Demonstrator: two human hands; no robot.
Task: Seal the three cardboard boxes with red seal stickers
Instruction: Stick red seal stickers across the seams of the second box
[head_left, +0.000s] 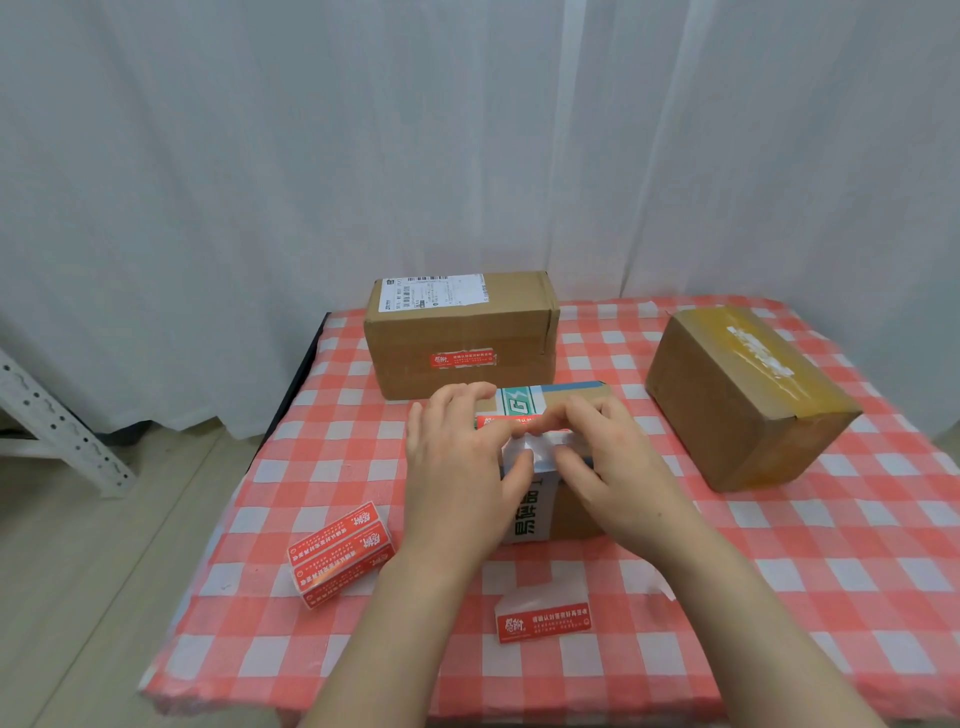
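Observation:
A small cardboard box (569, 400) with green and white tape lies in the middle of the table, partly hidden under both hands. My left hand (460, 467) and my right hand (608, 462) pinch a red seal sticker (501, 421) with its white backing paper (545, 447) over the box top. The far box (462, 332) carries a red sticker (461, 358) on its front face. A third box (743, 400) with yellowish tape stands at the right. A stack of red stickers (340, 553) lies at the front left, and a single sticker (543, 621) near the front edge.
The table wears a red and white checked cloth (779, 571). White curtains hang behind it. A white perforated metal frame (57, 426) leans at the far left, over a pale wooden floor.

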